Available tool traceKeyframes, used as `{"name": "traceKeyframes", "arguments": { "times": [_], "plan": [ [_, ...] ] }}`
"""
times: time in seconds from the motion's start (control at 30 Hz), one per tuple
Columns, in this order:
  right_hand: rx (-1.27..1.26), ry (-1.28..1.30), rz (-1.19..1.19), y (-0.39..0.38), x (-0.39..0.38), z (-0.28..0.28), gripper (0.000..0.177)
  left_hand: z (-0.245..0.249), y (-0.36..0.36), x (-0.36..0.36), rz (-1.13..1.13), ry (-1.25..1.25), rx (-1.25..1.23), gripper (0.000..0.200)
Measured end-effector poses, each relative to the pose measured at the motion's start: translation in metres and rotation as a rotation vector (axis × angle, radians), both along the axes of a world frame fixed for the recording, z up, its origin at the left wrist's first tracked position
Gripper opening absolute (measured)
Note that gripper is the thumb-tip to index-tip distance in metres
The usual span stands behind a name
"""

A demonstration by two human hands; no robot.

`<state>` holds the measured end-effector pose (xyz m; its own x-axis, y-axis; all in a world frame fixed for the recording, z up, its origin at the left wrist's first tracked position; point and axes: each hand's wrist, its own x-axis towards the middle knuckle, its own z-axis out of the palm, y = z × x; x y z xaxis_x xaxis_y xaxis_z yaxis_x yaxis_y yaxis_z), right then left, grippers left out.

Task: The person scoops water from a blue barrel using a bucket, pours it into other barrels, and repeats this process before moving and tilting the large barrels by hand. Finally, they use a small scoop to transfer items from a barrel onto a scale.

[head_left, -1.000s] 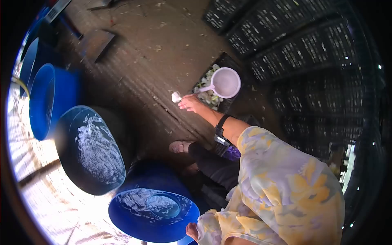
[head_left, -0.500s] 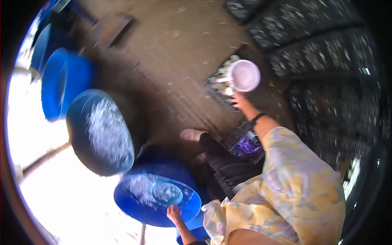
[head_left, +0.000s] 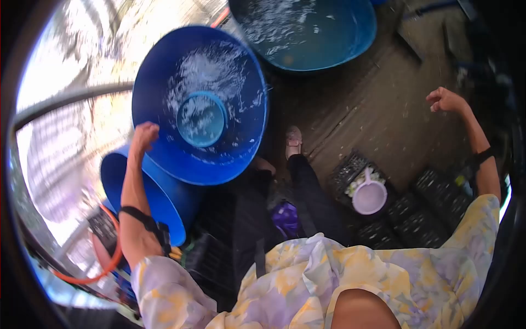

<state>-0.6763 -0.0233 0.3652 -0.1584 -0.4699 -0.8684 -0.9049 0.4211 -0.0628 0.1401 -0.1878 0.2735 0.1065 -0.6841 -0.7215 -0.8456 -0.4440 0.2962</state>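
Observation:
My left hand [head_left: 146, 136] is closed, its knuckles right at the near-left rim of a large blue tub [head_left: 147, 82] of water. I cannot tell what it grips, if anything. Inside the tub sits a smaller light-blue round basin [head_left: 218, 131], its surface under bright reflections. Out to the right, my right hand [head_left: 446, 100] is raised over the dark floor, fingers half bent and apart, holding nothing. Below and left of it, a pale pink plastic strainer [head_left: 369, 197] with a handle rests on a black crate [head_left: 348, 170] holding small whitish pieces.
A second water-filled tub [head_left: 329, 63] stands at the top. Another blue barrel [head_left: 175, 214] leans below the first tub, beside an orange hose [head_left: 82, 281]. Black crates [head_left: 422, 227] are at lower right. A purple bag [head_left: 285, 219] lies between my legs.
The view has swung round. My right hand has moved from beside the strainer and crate out into the air. My left hand stays at the blue tub's rim.

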Motion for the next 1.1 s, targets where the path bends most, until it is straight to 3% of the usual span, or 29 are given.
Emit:
{"name": "traceKeyframes", "arguments": {
  "times": [0.07, 0.13, 0.17, 0.27, 0.37, 0.4, 0.43, 0.47, 0.5, 0.53, 0.6, 0.63, 0.67, 0.7, 0.73, 0.77, 0.83, 0.87, 0.9, 0.97, 1.0, 1.03, 1.1],
  "plan": [
    [0.045, -0.023, 0.148, -0.093, 0.088, 0.040, 0.047, -0.016, 0.008, 0.016, -0.060, -0.057, 0.115, 0.024],
    [0.162, -0.068, 0.360, -0.143, 0.165, 0.083, 0.049, 0.025, 0.014, 0.016, -0.415, -0.208, 0.428, 0.026],
    [0.263, -0.063, 0.482, -0.172, 0.204, 0.102, 0.049, 0.032, 0.005, 0.037, -0.414, -0.258, 0.474, 0.026],
    [0.459, 0.015, 0.537, -0.229, 0.325, 0.150, 0.043, 0.080, -0.038, 0.117, -0.291, -0.213, 0.413, 0.025],
    [0.569, -0.271, 0.724, -0.265, 0.394, 0.089, 0.043, 0.109, -0.066, 0.173, -0.156, -0.072, 0.209, 0.033],
    [0.601, -0.343, 0.765, -0.265, 0.428, 0.057, 0.041, 0.094, -0.071, 0.190, -0.103, 0.036, 0.096, 0.034],
    [0.413, -0.335, 0.898, -0.255, 0.467, 0.015, 0.048, 0.075, -0.071, 0.206, -0.046, 0.136, -0.021, 0.036],
    [0.219, -0.327, 1.031, -0.245, 0.506, -0.027, 0.055, 0.060, -0.057, 0.190, 0.039, 0.236, -0.054, 0.031],
    [0.085, -0.528, 1.234, -0.238, 0.540, -0.068, 0.065, 0.041, -0.042, 0.150, 0.122, 0.343, -0.085, 0.028],
    [-0.181, -0.477, 1.332, -0.217, 0.565, -0.119, 0.063, 0.013, -0.033, 0.120, 0.200, 0.341, 0.013, 0.021],
    [-0.473, -0.650, 1.602, -0.178, 0.612, -0.207, 0.076, -0.074, -0.006, 0.099, 0.261, 0.481, 0.058, 0.019],
    [-0.473, -0.618, 1.654, -0.158, 0.629, -0.247, 0.088, -0.116, 0.012, 0.086, 0.311, 0.401, 0.006, 0.017],
    [-0.640, -0.660, 1.681, -0.135, 0.630, -0.301, 0.095, -0.172, 0.036, 0.087, 0.480, 0.441, -0.087, 0.016],
    [-0.529, -0.535, 1.764, -0.121, 0.643, -0.315, 0.083, -0.179, 0.052, 0.073, 0.823, 0.426, -0.158, 0.014],
    [-0.888, -0.593, 1.667, -0.101, 0.637, -0.358, 0.054, -0.208, 0.072, 0.065, 1.236, 0.435, -0.270, 0.014],
    [-0.887, -0.614, 1.664, -0.096, 0.641, -0.372, 0.054, -0.245, 0.091, 0.059, 1.652, 0.429, -0.397, 0.014],
    [-0.539, -0.614, 1.542, -0.096, 0.639, -0.389, 0.027, -0.295, 0.127, 0.053, 1.941, 0.117, -0.333, 0.015],
    [-0.717, -0.644, 1.536, -0.098, 0.638, -0.402, 0.011, -0.338, 0.156, 0.052, 1.942, 0.091, -0.371, 0.016],
    [-0.710, -0.645, 1.537, -0.102, 0.638, -0.405, 0.011, -0.370, 0.176, 0.050, 1.938, 0.065, -0.406, 0.019],
    [-0.520, -0.708, 1.496, -0.115, 0.645, -0.398, 0.008, -0.342, 0.161, 0.024, 2.133, 0.168, -0.118, 0.025],
    [-0.535, -0.832, 1.335, -0.124, 0.649, -0.395, 0.009, -0.355, 0.162, 0.014, 2.253, 0.202, -0.061, 0.036],
    [-0.526, -0.836, 1.341, -0.132, 0.652, -0.390, 0.009, -0.366, 0.164, 0.005, 2.219, 0.306, -0.008, 0.046],
    [-0.478, -0.941, 1.085, -0.150, 0.663, -0.372, 0.011, -0.431, 0.187, -0.008, 2.161, 0.579, 0.060, 0.060]
  ]
}}
